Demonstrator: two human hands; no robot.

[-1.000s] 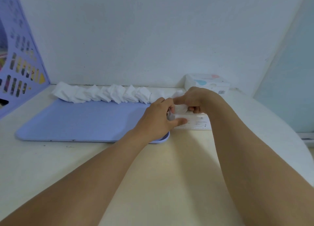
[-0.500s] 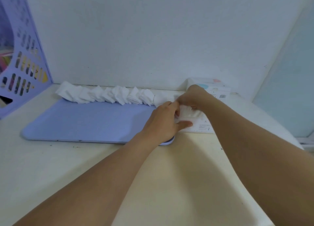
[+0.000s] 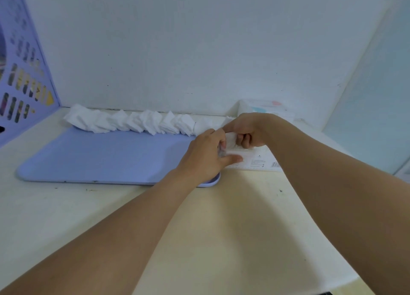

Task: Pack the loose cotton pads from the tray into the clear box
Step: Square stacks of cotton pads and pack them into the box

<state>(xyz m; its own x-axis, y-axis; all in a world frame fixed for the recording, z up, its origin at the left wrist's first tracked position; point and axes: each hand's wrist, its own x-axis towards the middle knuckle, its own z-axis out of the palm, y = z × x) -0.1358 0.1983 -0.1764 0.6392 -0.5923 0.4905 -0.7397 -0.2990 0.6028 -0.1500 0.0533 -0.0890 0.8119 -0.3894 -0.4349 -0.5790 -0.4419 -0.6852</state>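
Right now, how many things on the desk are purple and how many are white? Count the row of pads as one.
Purple: 2, the tray and the file rack.
White: 3, the row of cotton pads, the pad held between both hands, and the tissue box.
Total: 5

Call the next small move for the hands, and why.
Probably push the pinched cotton pads down into the clear box. The right hand pinches them just above it, the left hand steadies its near end, and a long row of pads waits on the tray.
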